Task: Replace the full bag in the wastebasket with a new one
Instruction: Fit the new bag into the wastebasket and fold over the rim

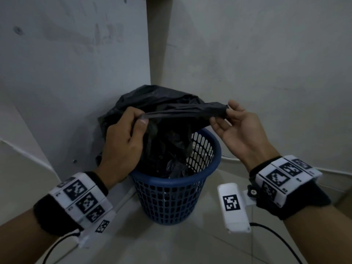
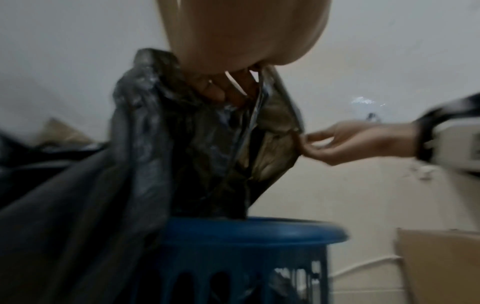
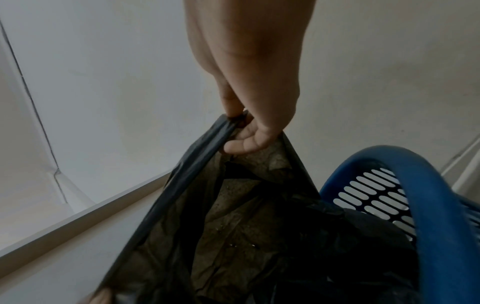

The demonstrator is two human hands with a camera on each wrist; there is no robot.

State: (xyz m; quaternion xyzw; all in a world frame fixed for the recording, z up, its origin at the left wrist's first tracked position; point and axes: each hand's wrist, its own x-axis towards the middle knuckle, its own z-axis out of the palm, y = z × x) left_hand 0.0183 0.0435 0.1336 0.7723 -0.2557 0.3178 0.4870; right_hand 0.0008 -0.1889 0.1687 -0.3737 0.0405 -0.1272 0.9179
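A blue perforated wastebasket (image 1: 171,202) stands on the floor in a wall corner. A black plastic bag (image 1: 167,141) rises out of it, its top edge stretched between both hands above the rim. My left hand (image 1: 131,130) grips the left end of the edge, fingers curled round the film. At the right end, my right hand (image 1: 226,119) pinches the bunched edge between thumb and fingers. The left wrist view shows the bag (image 2: 197,148) hanging from my left hand into the wastebasket (image 2: 249,242). In the right wrist view, my right hand (image 3: 241,131) pinches the bag (image 3: 233,216) beside the wastebasket rim (image 3: 428,195).
White walls (image 1: 247,54) close the corner right behind the basket. Pale floor tiles (image 1: 181,244) lie in front of it. More black plastic (image 1: 114,115) bulges behind my left hand. A brown cardboard box (image 2: 439,265) stands at the right in the left wrist view.
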